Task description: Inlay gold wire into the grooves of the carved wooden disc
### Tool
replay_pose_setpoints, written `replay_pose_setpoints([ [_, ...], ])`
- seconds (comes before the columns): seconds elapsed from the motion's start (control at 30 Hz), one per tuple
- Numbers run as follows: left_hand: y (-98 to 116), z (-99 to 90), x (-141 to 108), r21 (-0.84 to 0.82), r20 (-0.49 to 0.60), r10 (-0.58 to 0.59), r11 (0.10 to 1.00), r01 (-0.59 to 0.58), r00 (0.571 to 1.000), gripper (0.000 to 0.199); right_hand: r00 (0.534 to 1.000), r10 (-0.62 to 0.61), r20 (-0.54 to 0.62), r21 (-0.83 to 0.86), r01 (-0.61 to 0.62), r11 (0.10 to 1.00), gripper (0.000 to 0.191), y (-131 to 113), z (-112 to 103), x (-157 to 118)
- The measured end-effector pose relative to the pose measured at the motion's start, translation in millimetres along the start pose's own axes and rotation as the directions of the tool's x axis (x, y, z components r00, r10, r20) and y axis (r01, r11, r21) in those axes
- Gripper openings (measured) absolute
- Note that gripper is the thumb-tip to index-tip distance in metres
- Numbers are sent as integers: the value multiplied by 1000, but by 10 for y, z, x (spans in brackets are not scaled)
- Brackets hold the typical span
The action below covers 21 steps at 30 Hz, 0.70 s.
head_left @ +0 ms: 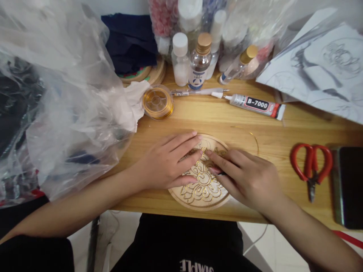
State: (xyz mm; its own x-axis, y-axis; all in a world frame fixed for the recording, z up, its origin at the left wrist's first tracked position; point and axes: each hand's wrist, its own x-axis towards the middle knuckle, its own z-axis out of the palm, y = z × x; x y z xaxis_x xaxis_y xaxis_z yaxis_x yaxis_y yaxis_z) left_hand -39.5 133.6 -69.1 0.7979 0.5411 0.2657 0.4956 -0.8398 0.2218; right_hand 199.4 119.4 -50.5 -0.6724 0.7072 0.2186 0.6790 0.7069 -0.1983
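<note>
Wirework on a round board. The step in hand appears to be the laying of gold wire along the lines of a flower pattern on the wooden disc, which lies on the bench directly beneath both grips. The left hand rests across the disc's left side, its grip spread, fingers extended and thumb apart, apparently steadying the work. The right hand bends over the right side, index fingertip close to the left fingertips at the upper pattern. A small dark tip shows under the right grip; whether that grip pinches a tool or wire cannot be told, since the fingers cover it. The next move would seem to call for light, exact fingertip pressure while the disc is kept still. Beyond the left grip stands the wire spool; beyond the right lies a glue tube, with red-handled pliers farther right.
</note>
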Motion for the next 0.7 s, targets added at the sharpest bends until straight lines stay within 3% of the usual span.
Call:
replay_pose_setpoints([
  [0.17,9,-55,25,-7,51,-11,1000,12,999,60,999,44,-15,4,-44,999,33,-8,-2,11],
  [0.37,1,-9,6,9,-5,2,1000,-2,1000,57,1000,30,-2,7,-30,1000,30,-9,-17,13],
  [0.7,-10,-2,4,7,2,3,1000,-3,1000,59,1000,26,10,8,-26,1000,31,0,-10,9],
])
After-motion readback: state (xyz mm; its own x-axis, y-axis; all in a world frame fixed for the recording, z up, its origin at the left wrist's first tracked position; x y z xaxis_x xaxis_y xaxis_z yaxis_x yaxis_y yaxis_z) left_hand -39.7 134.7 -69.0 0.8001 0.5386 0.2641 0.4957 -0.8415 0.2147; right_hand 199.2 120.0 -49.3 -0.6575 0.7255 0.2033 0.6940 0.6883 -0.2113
